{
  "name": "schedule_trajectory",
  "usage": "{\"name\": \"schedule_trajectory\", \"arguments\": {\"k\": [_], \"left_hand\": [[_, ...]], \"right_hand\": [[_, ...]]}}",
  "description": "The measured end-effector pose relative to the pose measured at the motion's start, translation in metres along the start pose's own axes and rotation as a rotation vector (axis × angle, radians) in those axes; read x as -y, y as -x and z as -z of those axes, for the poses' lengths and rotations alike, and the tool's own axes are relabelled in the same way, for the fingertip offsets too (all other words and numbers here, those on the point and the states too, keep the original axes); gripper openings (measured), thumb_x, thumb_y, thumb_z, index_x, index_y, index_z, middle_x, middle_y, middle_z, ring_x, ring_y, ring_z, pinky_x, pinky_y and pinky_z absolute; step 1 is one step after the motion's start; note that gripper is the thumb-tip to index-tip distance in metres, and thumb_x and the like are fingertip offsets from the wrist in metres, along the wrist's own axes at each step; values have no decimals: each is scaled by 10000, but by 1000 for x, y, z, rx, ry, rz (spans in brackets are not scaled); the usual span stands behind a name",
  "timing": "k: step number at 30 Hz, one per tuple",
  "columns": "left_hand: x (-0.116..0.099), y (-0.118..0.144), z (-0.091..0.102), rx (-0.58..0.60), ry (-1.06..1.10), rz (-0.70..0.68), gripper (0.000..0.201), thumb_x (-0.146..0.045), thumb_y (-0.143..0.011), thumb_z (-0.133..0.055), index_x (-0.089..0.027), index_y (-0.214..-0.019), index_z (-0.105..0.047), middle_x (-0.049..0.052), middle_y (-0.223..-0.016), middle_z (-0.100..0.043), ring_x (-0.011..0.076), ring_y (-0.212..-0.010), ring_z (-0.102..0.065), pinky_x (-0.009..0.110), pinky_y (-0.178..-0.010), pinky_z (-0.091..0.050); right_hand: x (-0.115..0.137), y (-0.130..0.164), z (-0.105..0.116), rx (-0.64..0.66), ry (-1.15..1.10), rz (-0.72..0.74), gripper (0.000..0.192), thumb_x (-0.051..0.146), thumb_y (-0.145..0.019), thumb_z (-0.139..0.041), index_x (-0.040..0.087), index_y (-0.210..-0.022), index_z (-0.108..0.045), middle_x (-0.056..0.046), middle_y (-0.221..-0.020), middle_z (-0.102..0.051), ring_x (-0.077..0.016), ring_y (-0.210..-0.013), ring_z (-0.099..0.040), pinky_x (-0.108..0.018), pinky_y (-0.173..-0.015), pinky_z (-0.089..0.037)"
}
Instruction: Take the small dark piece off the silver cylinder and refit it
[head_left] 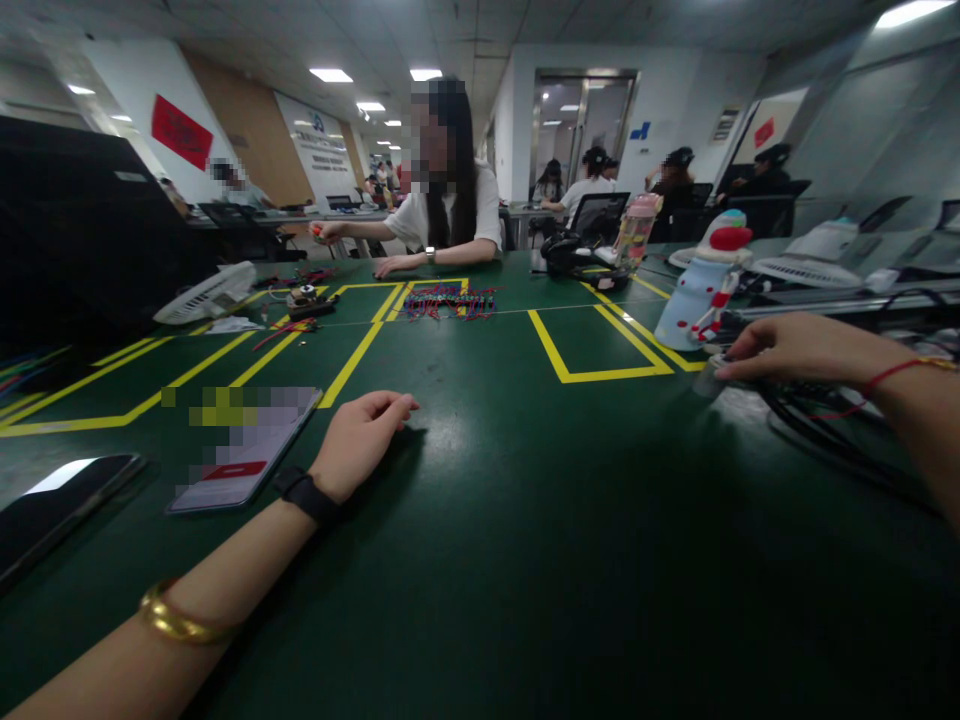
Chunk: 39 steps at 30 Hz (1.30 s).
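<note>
My left hand (365, 437) rests on the dark green table (480, 560) with its fingers loosely curled in, and nothing shows between them. Just left of it lies a phone with a lit screen (247, 455). At the right, my right hand (806, 347) pinches a small, clear, cup-like object (708, 379) low over the table; its exact kind is hard to make out. A light-blue bottle with a red-and-white figure (684, 305) stands just beyond that hand. Black cables (802, 425) lie in loops beneath the right wrist.
A second phone (60, 505) lies at the left edge. Yellow tape (615, 377) marks areas on the table. Bundled coloured wires (450, 301) lie at the far middle, before a seated person (457, 200). White fans (210, 293) and a pink-topped bottle (639, 230) stand farther back.
</note>
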<state>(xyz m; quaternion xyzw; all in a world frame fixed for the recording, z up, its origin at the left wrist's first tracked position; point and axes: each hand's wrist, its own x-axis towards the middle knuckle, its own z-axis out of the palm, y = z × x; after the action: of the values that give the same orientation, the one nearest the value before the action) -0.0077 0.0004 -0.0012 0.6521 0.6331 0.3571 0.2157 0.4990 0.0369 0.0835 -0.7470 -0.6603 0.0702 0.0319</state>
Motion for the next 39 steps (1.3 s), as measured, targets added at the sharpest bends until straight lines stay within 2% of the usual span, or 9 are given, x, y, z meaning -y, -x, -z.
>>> {"name": "schedule_trajectory", "arguments": {"k": [6, 10, 13, 16, 21, 27, 30, 33, 39], "left_hand": [[-4, 2, 1, 3, -28, -1, 400, -518, -793, -460, -208, -905, -686, 21, -741, -645, 176, -679, -567, 265, -590, -373], [-5, 2, 0, -7, -14, 4, 395, -512, -786, -468, -201, -893, -687, 26, -768, -658, 173, -671, -571, 264, -588, -372], [-7, 2, 0, -8, -27, 6, 401, -521, -786, -466, -201, -882, -687, 21, -741, -650, 176, -665, -567, 263, -582, -369], [-9, 3, 1, 4, -43, 13, 413, -538, -788, -461, -205, -890, -683, 14, -721, -633, 173, -653, -558, 261, -568, -362], [-9, 3, 1, 4, -48, 3, 417, -544, -793, -453, -206, -882, -680, 10, -693, -620, 174, -653, -563, 263, -569, -368], [-12, 4, 1, 3, -67, -22, 406, -522, -809, -446, -200, -902, -675, 27, -753, -650, 187, -691, -584, 282, -609, -400], [-35, 17, -5, 46, -83, -238, 341, -461, -836, -455, -222, -926, -680, 41, -897, -650, 195, -815, -580, 308, -725, -425], [-67, 34, -16, 192, -49, -453, 284, -392, -858, -460, -269, -986, -681, 42, -976, -617, 190, -897, -561, 320, -792, -436], [-96, 47, -30, 245, 18, -477, 210, -390, -834, -526, -299, -888, -707, 40, -959, -594, 189, -899, -550, 337, -773, -454]], "right_hand": [[6, -6, -11, -117, 220, 32, 447, 545, -567, -690, 153, -744, -569, -97, -761, -621, -148, -642, -509, -282, -588, -333], [26, -1, -16, -222, 68, 111, 436, 522, -584, -695, 154, -754, -537, -81, -764, -617, -136, -643, -530, -271, -584, -360], [68, 18, -29, -275, -333, 275, 461, 476, -603, -707, 150, -876, -528, -76, -862, -627, -136, -707, -581, -265, -630, -443], [125, 51, -53, -163, -699, 545, 379, 390, -696, -657, 170, -977, -527, -68, -990, -619, -141, -835, -606, -291, -744, -505], [187, 102, -87, -50, -774, 874, 250, 265, -778, -588, 209, -1020, -559, -41, -1078, -594, -138, -998, -565, -329, -905, -476], [194, 115, -103, 53, -863, 878, 272, 236, -799, -560, 220, -1068, -517, -45, -1141, -555, -124, -1027, -552, -290, -884, -499], [194, 112, -109, 81, -909, 842, 372, 232, -770, -596, 216, -1122, -473, -52, -1140, -550, -124, -1017, -560, -296, -900, -493], [195, 111, -114, 126, -979, 797, 509, 225, -725, -647, 214, -1168, -397, -61, -1123, -563, -131, -997, -578, -308, -878, -506], [197, 109, -117, 146, -1021, 796, 481, 223, -725, -648, 214, -1132, -391, -58, -1095, -584, -135, -992, -589, -328, -872, -507]]}}
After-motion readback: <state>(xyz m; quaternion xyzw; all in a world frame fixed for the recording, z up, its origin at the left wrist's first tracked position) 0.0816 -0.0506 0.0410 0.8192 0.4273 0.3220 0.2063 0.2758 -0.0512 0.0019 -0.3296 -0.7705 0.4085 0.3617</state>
